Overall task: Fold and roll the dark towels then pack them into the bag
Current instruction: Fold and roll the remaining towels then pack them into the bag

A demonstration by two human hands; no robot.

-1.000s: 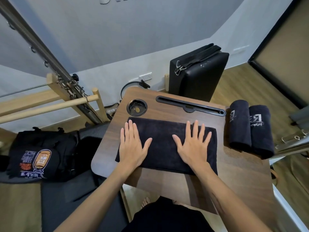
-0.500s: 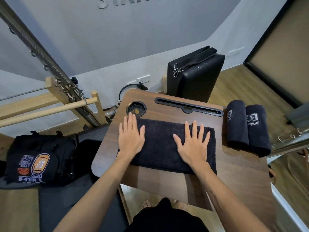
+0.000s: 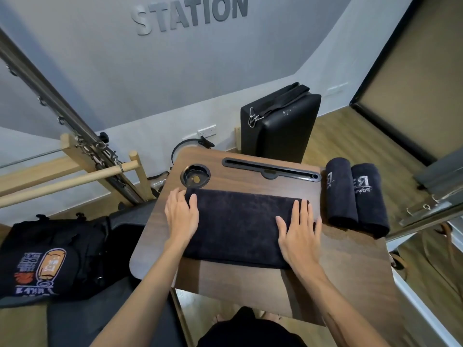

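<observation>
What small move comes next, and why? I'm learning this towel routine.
Probably start rolling from the left end: the left hand sits at the folded towel's left edge, the right hand flat near its other end, and two rolled towels already lie beside the table.

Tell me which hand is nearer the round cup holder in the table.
Left. The left hand lies just below the cup holder, on the towel's left end; the right hand rests at the towel's far right end.

bare table [image 3: 350, 276] near edge, rolled towels [image 3: 355, 196] blocking right
</observation>
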